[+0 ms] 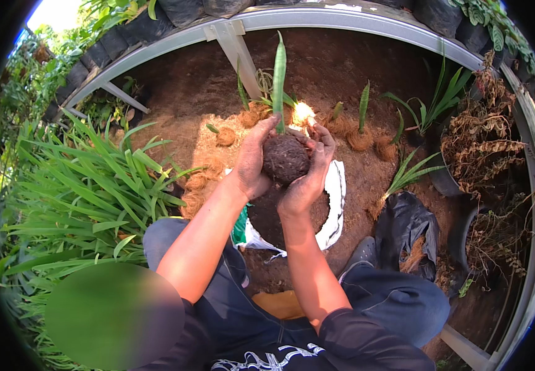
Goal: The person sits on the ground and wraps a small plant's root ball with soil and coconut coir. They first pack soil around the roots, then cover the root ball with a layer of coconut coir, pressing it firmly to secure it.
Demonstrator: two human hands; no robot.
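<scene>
Cupped between my two hands is a round ball of dark soil (287, 159), with one upright snake plant leaf (279, 76) rising from its top. My left hand (252, 160) presses its left side, fingers curled toward the leaf base. On the opposite side my right hand (311, 171) supports it, with fingertips near the top. Directly below is a white woven sack (337, 204), its rim rolled down around dark potting soil (267, 218). My forearms hide part of the sack.
Fibre-wrapped plant balls (359, 139) stand in a loose row beyond the sack, and bare fibre balls (198, 182) lie at left. Long-leaved green plants (96, 195) crowd the left side. At right lie a black plastic bag (406, 227) and dried ferns (478, 134). A metal frame (341, 19) curves behind.
</scene>
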